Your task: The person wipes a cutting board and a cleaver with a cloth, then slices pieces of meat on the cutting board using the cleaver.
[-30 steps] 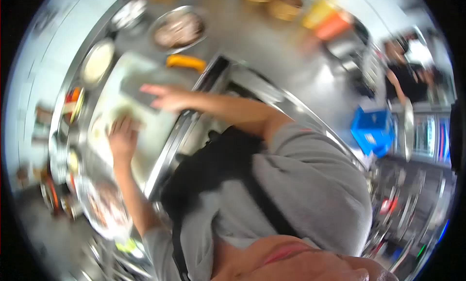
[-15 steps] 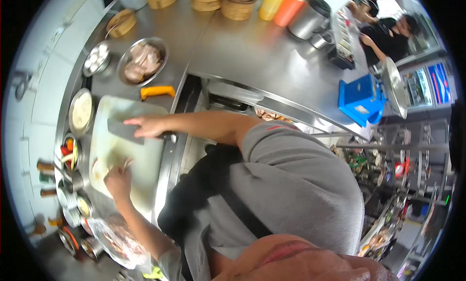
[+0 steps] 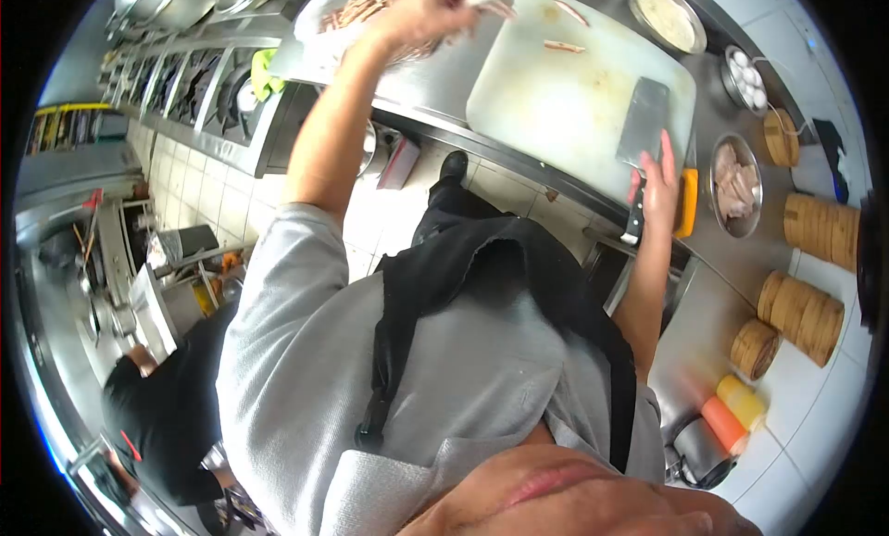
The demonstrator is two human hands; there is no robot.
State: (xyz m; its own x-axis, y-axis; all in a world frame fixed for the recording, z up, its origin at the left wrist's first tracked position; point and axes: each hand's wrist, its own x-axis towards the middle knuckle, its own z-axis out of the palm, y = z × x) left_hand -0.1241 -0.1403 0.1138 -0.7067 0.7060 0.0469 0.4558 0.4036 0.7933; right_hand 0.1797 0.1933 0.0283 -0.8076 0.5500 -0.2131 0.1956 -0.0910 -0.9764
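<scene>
Closest in is the person's own chest, grey shirt [image 3: 306, 295] under a black apron [image 3: 579, 277]. Past it, at the tabletop [image 3: 440, 82], the right hand [image 3: 657, 179] has its fingers bent about the handle of a cleaver [image 3: 645, 114]; the grip looks light, with the index finger stretched out beside the blade. The blade lies flat on the white cutting board [image 3: 546, 91] and the handle juts past its near edge, so a bump from the forearm could swing the cleaver round, and that straight finger sits close enough to steel to suffer for it. The right elbow is bent by the side, forearm pointing forward. The left hand [image 3: 440, 17] is blurred; its fingers pinch a pale strip [image 3: 491, 3] that sticks out toward the board. A loose pinch or a hasty swing could drop it on the metal between the board and the bagged pile of strips [image 3: 366, 12]. That arm reaches forward and left, almost straight, its hand over the pile's near side. Two more strips [image 3: 564, 47] lie apart toward the board's far side. Beyond the right hand come a metal bowl [image 3: 738, 228] of pale meat [image 3: 734, 184], then bamboo steamers [image 3: 820, 230] by the wall.
</scene>
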